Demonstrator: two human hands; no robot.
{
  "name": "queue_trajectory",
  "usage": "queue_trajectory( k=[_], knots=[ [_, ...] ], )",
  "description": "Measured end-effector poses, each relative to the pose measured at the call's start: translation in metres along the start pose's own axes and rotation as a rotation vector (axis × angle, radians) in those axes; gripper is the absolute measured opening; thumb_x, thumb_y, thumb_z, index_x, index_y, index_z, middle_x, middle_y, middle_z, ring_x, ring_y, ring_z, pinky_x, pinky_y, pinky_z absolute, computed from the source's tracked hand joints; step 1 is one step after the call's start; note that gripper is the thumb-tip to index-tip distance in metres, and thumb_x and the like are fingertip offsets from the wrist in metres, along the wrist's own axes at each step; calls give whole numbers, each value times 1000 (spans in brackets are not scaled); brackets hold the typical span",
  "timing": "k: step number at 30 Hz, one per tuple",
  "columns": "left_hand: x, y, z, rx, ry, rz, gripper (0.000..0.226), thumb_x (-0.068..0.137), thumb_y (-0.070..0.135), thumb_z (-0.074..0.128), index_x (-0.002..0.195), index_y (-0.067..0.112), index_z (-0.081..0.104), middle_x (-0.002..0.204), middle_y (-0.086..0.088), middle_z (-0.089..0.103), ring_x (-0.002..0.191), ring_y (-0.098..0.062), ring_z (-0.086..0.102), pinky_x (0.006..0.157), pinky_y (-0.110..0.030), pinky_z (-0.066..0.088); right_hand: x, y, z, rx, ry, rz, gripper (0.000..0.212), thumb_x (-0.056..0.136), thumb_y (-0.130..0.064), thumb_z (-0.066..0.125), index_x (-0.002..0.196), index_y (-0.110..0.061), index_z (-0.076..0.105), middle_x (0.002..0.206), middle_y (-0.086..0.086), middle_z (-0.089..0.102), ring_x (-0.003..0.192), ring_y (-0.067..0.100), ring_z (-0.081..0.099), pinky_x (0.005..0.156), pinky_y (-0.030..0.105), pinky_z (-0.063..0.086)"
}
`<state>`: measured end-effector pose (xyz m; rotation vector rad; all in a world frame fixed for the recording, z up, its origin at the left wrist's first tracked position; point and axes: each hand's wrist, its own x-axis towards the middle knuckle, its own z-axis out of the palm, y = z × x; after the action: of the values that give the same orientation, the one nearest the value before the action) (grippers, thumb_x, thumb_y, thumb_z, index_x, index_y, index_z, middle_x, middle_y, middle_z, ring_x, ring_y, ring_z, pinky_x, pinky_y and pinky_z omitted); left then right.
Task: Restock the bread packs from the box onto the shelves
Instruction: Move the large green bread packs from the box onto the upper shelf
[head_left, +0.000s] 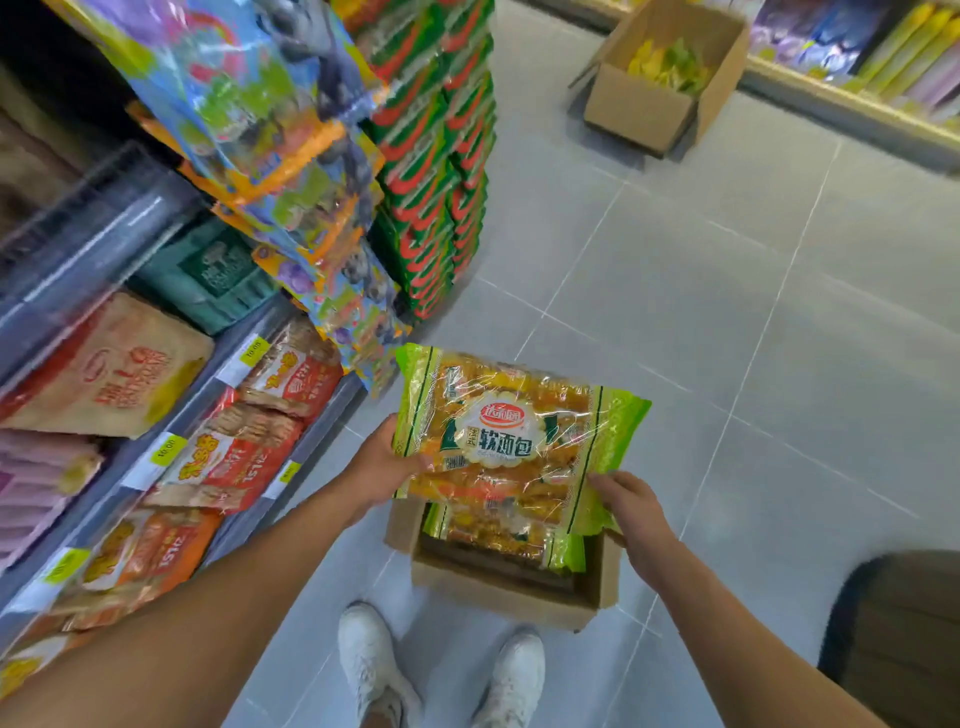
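Note:
A green-edged clear bread pack (511, 441) with a white and red label is held flat above an open cardboard box (498, 597) on the floor. My left hand (382, 467) grips the pack's left edge and my right hand (631, 506) grips its lower right corner. Inside the box lies another bread pack (498, 538) of the same kind, partly hidden by the one I hold. The shelves (171, 415) run along my left side.
The shelves hold orange and red snack bags (234, 457), brown bags (109, 369) and colourful hanging packs (291, 171). A stack of green and red packs (436, 156) stands ahead. A second cardboard box (660, 78) sits far across the tiled aisle. My white shoes (441, 670) are below.

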<state>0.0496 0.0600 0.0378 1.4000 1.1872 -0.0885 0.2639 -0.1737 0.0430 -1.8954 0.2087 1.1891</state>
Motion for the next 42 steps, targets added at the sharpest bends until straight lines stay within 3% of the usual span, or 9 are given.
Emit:
queue_trajectory(
  k=[8, 11, 14, 19, 26, 30, 34, 38, 42],
  knots=[
    [-143, 91, -85, -120, 131, 199, 71, 84, 20, 80, 143, 33, 43, 136, 4, 62, 108, -18, 68, 96, -43, 55, -133, -137, -1, -108, -183, -240, 40, 77, -41, 81, 110, -22, 70, 111, 6, 73, 98, 22, 66, 82, 37, 46],
    [-206, 117, -113, -173, 181, 279, 70, 85, 14, 79, 143, 31, 42, 129, 9, 64, 102, -2, 68, 90, -27, 56, -186, -177, 7, -152, -219, -366, 35, 78, -31, 82, 109, -20, 72, 107, 8, 76, 94, 24, 69, 77, 35, 50],
    [-259, 136, -147, -224, 268, 359, 72, 79, 11, 83, 140, 22, 46, 116, 9, 69, 95, -4, 70, 89, -34, 57, -234, -211, 23, -156, -273, -491, 25, 86, -19, 75, 111, -17, 70, 104, 7, 76, 88, 22, 70, 67, 31, 51],
    [-333, 147, -209, -248, 455, 454, 61, 78, 0, 81, 128, 17, 49, 104, 9, 66, 85, 1, 65, 74, -16, 53, -307, -252, 64, -249, -346, -702, 29, 88, -13, 73, 117, -16, 70, 108, 3, 77, 106, 27, 70, 95, 48, 54],
    [-443, 118, -285, -278, 640, 495, 64, 71, 19, 86, 122, 30, 49, 107, 14, 66, 94, -6, 64, 80, -17, 52, -413, -262, 137, -315, -403, -971, 12, 92, -5, 68, 91, -17, 65, 78, -8, 72, 70, 5, 64, 58, 12, 48],
    [-502, 93, -322, -227, 696, 472, 60, 83, 22, 82, 130, 30, 45, 115, 20, 60, 105, 1, 59, 80, -7, 45, -465, -256, 184, -355, -424, -1092, 7, 91, -14, 70, 91, -20, 66, 82, -3, 69, 75, 20, 61, 60, 30, 42],
    [-551, 63, -357, -240, 791, 464, 71, 83, 21, 81, 144, 20, 45, 133, 6, 62, 118, -11, 60, 105, -33, 46, -500, -248, 236, -394, -434, -1166, 20, 91, -22, 72, 107, -11, 68, 98, 6, 72, 97, 25, 66, 81, 40, 53],
    [-586, 34, -381, -279, 871, 446, 62, 85, 23, 79, 139, 21, 47, 124, 13, 63, 121, -11, 58, 100, -27, 47, -529, -240, 281, -455, -473, -1217, 13, 91, -23, 72, 97, -12, 68, 77, -8, 60, 74, 11, 55, 61, 21, 42],
    [-616, 11, -398, -299, 934, 432, 67, 88, 27, 76, 145, 22, 40, 135, 15, 50, 133, -11, 43, 101, -26, 34, -552, -232, 321, -492, -518, -1219, 11, 91, -21, 72, 102, -23, 72, 101, 4, 75, 99, 26, 70, 77, 37, 61]
  ],
)
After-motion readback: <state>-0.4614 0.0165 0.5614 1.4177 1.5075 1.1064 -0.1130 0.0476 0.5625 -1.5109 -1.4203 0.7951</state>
